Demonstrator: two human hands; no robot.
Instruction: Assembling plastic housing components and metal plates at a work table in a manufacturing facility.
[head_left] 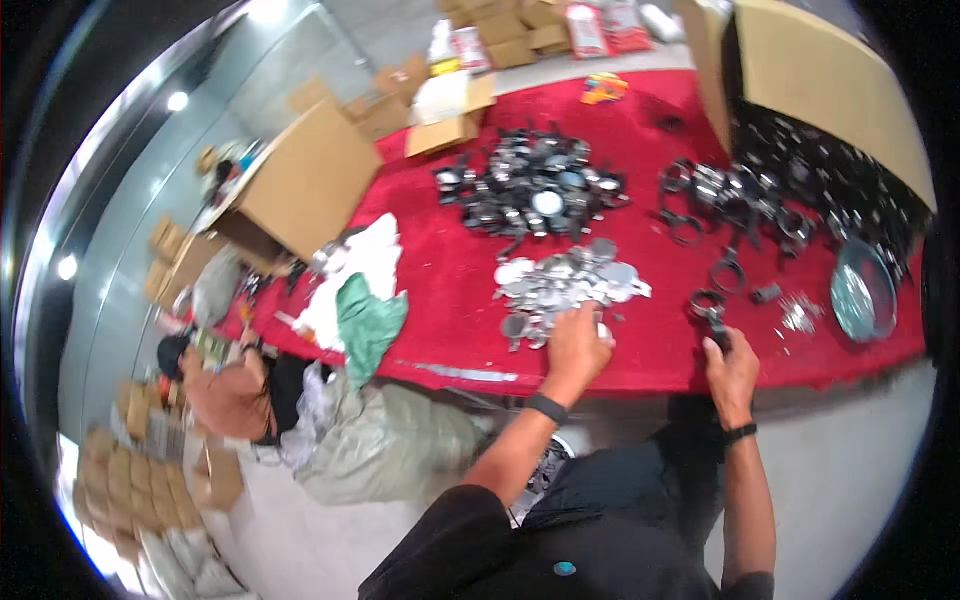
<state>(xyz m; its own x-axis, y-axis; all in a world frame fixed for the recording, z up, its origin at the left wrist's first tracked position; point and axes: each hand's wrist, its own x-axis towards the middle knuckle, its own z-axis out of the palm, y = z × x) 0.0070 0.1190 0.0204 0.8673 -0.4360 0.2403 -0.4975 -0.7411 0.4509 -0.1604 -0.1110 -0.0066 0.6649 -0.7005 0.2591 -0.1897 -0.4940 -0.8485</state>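
Observation:
My right hand point(732, 370), near the front edge of the red-covered table, is closed on a watch; its round metal case point(707, 303) and dark strap stick out past my fingers. My left hand point(578, 347) reaches down into the near side of a pile of flat silver discs point(570, 280), which look like watch case backs. Its fingers are bent together at the pile, and whatever they pinch is hidden. Behind the discs lies a large heap of black-strapped watches point(547, 185). More watches point(745, 195) lie loose at the right.
At the right are a clear oval dish point(864, 290), small metal bits point(800, 313) and a tipped cardboard box point(830, 75) with a dark, speckled interior. White and green cloths point(370, 320) lie left. Another person point(228, 395) works at the far left, beyond a large sack point(390, 450).

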